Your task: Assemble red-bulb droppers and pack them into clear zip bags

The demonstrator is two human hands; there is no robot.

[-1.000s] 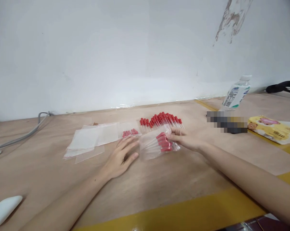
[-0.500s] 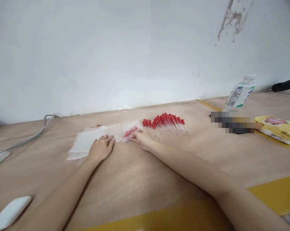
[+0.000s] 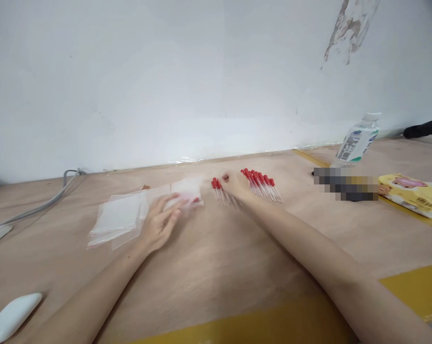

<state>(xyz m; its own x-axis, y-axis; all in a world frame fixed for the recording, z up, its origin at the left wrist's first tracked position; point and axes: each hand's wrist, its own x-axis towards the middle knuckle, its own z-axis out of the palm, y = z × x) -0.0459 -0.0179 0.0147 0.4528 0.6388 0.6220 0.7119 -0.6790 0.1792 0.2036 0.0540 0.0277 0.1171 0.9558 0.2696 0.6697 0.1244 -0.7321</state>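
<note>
Slim clear droppers with red bulb tops point(image 3: 262, 181) lie side by side in a row, with a small group of them at its left end. Over the row is my right hand point(image 3: 236, 185), fingers curled and blurred; whether it holds a dropper cannot be made out. My left hand point(image 3: 160, 224) has its fingers apart, with blurred fingertips over the near edge of a clear plastic bag point(image 3: 187, 186). Something red shows in that bag, partly hidden by the fingers. Left of it lies a loose stack of flat clear bags point(image 3: 115, 215).
A clear bottle point(image 3: 357, 141) with a white label stands at the right, near a pixelated dark object point(image 3: 344, 184) and a yellow packet point(image 3: 409, 193). A white rounded object point(image 3: 13, 315) lies front left. A grey cable point(image 3: 47, 205) runs by the white wall point(image 3: 165, 86).
My right hand has left the bag and moved right onto the droppers, covering the row's middle. My left hand has lifted from the stack and shifted right; the stacked bags now lie spread further left.
</note>
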